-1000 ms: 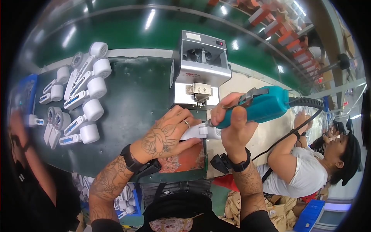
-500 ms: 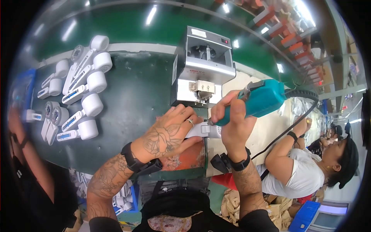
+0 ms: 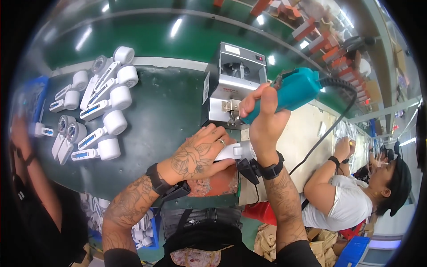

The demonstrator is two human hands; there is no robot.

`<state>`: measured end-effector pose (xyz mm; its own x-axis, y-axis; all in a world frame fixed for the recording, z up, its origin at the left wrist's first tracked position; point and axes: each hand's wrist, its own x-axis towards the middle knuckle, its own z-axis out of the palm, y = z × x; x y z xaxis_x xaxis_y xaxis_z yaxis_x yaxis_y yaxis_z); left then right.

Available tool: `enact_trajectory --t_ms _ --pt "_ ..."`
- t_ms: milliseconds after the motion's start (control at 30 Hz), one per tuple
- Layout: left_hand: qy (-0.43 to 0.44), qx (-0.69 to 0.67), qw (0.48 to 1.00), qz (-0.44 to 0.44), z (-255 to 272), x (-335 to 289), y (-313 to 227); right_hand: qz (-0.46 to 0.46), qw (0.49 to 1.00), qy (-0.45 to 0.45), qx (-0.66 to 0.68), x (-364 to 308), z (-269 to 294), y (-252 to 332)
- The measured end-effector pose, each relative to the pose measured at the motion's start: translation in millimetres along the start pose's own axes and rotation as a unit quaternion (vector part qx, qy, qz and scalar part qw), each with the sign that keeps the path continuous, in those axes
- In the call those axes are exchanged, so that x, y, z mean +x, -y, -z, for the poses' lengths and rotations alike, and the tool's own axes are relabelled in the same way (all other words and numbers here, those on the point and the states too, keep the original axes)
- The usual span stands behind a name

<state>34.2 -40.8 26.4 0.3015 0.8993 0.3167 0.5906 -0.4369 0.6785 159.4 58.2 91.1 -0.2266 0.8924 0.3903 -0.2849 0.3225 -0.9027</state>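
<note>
My left hand [image 3: 195, 153] is closed over a white handheld piece [image 3: 227, 152] with a hinged neck, pressing it down near the table's right edge. A worn red-orange mat [image 3: 218, 183] lies under that hand. In my right hand [image 3: 269, 122] is a teal electric screwdriver [image 3: 299, 92], gripped with the fingers wrapped round its body and its nose pointing down to the left. That nose overlaps the front of a silver and black screw feeder [image 3: 224, 93]; whether its bit touches the feeder I cannot tell. My right wrist partly covers the white piece's far end.
Several white round-headed pieces [image 3: 109, 147] with long handles lie on the green table [image 3: 151, 107] at left. A black cord [image 3: 327, 135] runs from the screwdriver past my right forearm. One co-worker [image 3: 333, 191] sits at right, another person's arm [image 3: 38, 178] is at left.
My right hand has lifted the screwdriver off the white piece, up and slightly left toward the screw feeder. The left hand still holds the piece, and the whole view has shifted slightly.
</note>
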Motion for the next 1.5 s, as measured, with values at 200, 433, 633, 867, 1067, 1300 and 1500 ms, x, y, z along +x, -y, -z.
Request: enact_trajectory --t_ms 200,433,633,867,1067,1300,1500 --pt "-0.007 0.003 1.000 0.002 -0.5 1.9 2.3 0.001 1.000 0.009 -0.001 -39.1 25.0 32.6" --pt "0.011 -0.011 1.000 0.007 2.3 2.9 0.2 -0.015 0.998 0.034 -0.044 -59.9 36.0 30.5" --pt "0.010 -0.017 1.000 0.015 1.1 0.2 -0.3 -0.036 0.998 0.032 -0.026 -65.7 36.5 19.2" --pt "0.005 0.022 1.000 -0.011 1.9 9.9 -1.0 -0.017 0.999 0.028 0.011 -63.1 35.3 12.4" --pt "0.000 0.019 1.000 -0.023 -2.7 16.9 -10.3 0.010 0.999 -0.029 0.025 -68.7 47.8 5.8" --pt "-0.016 0.176 0.981 -0.077 11.1 -9.8 -29.6 0.067 0.971 -0.169 0.157 -54.6 51.4 47.4" --pt "-0.244 0.129 0.948 0.156 95.9 -73.1 -26.9 0.153 0.967 -0.204 0.026 -48.3 100.1 45.9"
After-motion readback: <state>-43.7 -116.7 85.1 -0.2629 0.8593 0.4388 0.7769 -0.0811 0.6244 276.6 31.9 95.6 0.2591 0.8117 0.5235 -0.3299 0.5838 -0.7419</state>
